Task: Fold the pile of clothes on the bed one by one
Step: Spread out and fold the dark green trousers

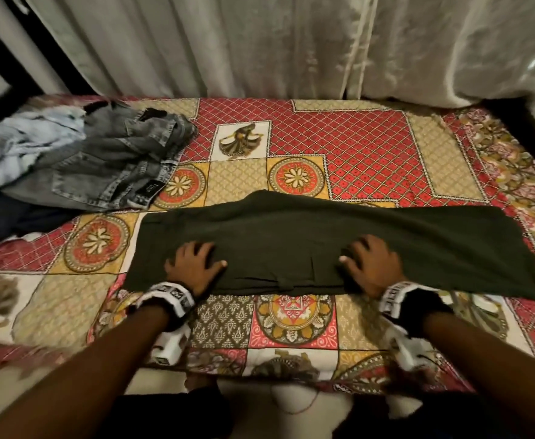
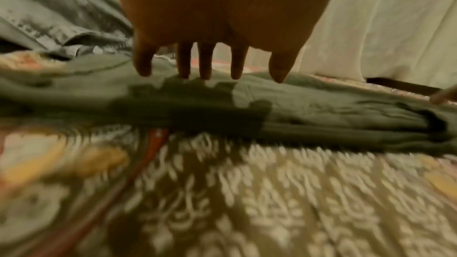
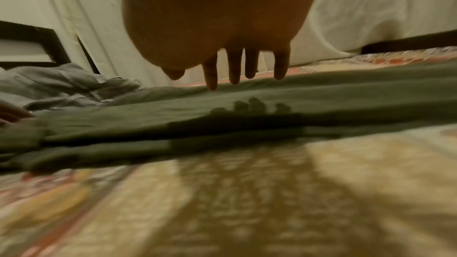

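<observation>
Both hands lie flat with fingers spread: the left hand [image 1: 193, 264] and the right hand [image 1: 374, 264] press on the dark green garment [image 1: 291, 245]. It lies on the bed [image 1: 370, 147], long axis left to right.

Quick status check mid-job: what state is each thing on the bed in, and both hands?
Dark green garment: spread flat across the bed, partly folded lengthwise.
Left hand: open, fingers spread on the garment.
Right hand: open, fingers spread on the garment.
Jeans: crumpled, unfolded.
Light blue garment: crumpled, unfolded.
Curtain: drawn shut.
</observation>
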